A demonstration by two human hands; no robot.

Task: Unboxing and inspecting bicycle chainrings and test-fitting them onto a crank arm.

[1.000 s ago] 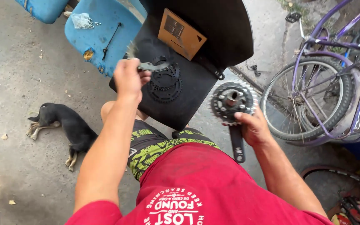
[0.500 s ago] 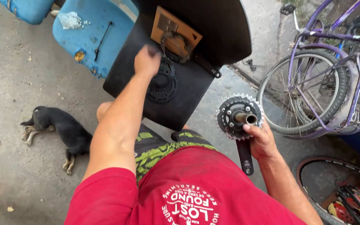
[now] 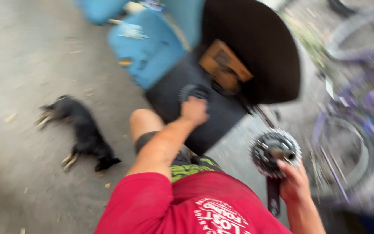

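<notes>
grey concrete ground [image 3: 31,65] lies all around a black chair [image 3: 256,52], the landmark here; the frame is blurred. on the chair's seat sits a round toothed sprocket [image 3: 192,92], and the left hand [image 3: 194,110] rests on its near edge, fingers curled, though i cannot tell whether they grip it. right of the chair, off the seat, the right hand [image 3: 294,187] is closed round a crankset [image 3: 274,151] by its arm, chainrings up. judging by this, the crankset is off the purple bicycle [image 3: 360,108] beyond, and the sprocket is not yet lifted. a black dog [image 3: 83,130] lies left of the chair.
</notes>
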